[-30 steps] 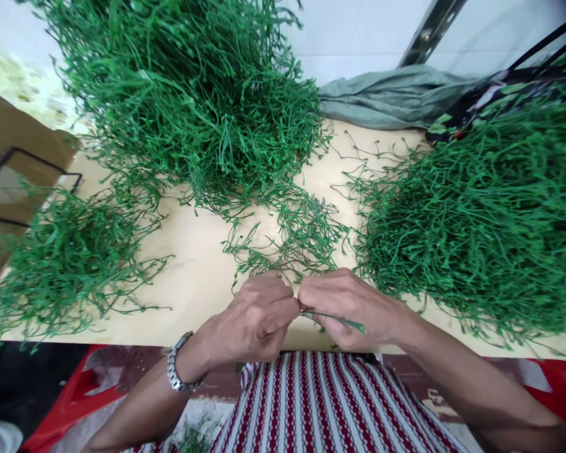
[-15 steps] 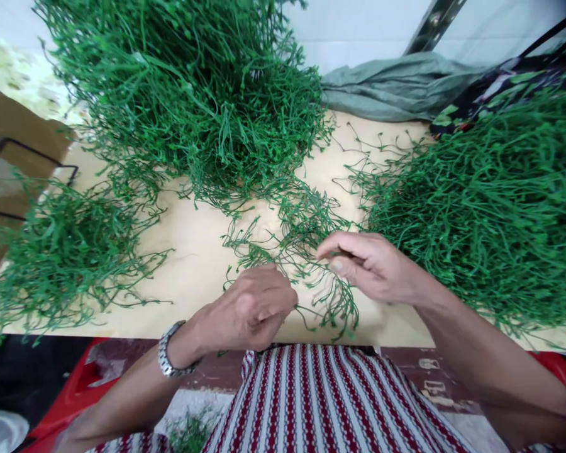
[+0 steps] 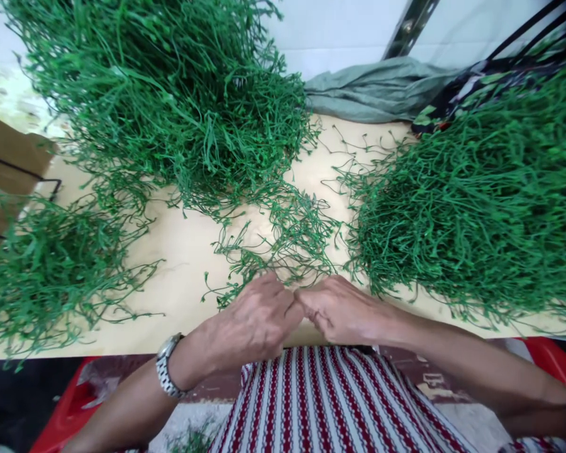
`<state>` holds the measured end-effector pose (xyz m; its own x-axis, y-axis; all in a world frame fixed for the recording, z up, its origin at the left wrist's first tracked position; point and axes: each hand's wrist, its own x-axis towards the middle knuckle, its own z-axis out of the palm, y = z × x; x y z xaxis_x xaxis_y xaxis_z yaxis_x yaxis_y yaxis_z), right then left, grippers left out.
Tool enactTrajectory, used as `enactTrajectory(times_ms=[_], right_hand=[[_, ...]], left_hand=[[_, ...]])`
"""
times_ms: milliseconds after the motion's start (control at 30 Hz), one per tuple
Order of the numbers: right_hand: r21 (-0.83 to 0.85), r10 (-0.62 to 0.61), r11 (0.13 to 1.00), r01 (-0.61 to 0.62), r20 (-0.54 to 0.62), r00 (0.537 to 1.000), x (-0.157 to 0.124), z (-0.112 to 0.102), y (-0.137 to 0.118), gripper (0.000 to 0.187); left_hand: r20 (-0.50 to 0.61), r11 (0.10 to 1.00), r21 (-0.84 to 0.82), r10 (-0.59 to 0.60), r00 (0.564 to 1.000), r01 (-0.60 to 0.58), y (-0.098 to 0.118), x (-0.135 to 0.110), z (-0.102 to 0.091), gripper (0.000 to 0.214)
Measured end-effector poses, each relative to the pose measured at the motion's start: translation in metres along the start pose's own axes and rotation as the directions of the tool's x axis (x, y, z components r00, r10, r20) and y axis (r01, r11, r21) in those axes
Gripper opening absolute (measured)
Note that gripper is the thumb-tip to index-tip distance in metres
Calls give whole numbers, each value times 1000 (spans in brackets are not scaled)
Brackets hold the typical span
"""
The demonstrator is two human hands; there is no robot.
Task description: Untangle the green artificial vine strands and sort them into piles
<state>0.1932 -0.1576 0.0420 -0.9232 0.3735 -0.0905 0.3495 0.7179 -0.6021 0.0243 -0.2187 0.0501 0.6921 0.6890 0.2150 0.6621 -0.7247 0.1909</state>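
My left hand [image 3: 259,321], with a metal watch [image 3: 168,366] on its wrist, is closed near the table's front edge. Thin green stems [image 3: 229,292] with small budded tips show beside its knuckles. Against its fingertips presses my right hand [image 3: 342,309], its fingers closed in a pinch. Whatever lies between the two sets of fingertips is hidden by the hands. Just beyond them, a loose tangle of green stems [image 3: 299,226] is spread on the pale tabletop [image 3: 179,239].
A tall heap of green stems [image 3: 170,107] stands at the back, a wide heap [image 3: 471,214] at right and a smaller pile [image 3: 61,270] at left. Behind are grey-green cloth [image 3: 372,91] and a metal upright [image 3: 410,28]. A cardboard box [image 3: 9,157] stands far left.
My right hand has come down and left, closing from a half-open curl, and now meets my left hand. The stems hanging below it are out of sight. The view has shifted slightly.
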Motion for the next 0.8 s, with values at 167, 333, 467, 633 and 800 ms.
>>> enactTrajectory(times_ms=[167, 333, 467, 633, 800], right_hand=[[-153, -290, 938, 310, 139, 947, -10, 2, 9, 25], [-260, -182, 954, 150, -105, 978, -15, -21, 21, 27], [62, -88, 991, 115, -338, 937, -16, -24, 23, 20], [323, 141, 946, -8, -390, 910, -7, -16, 15, 23], [362, 63, 930, 57, -311, 948, 19, -20, -9, 20]], left_hand=[[185, 971, -177, 195, 963, -162, 6, 4, -5, 18], [-91, 888, -457, -94, 991, 42, -16, -3, -13, 21], [-216, 515, -820, -682, 699, 249, -35, -15, -34, 5], [-75, 217, -956, -831, 551, 196, -39, -24, -54, 14], [27, 63, -988, -829, 558, 142, -28, -24, -59, 14]])
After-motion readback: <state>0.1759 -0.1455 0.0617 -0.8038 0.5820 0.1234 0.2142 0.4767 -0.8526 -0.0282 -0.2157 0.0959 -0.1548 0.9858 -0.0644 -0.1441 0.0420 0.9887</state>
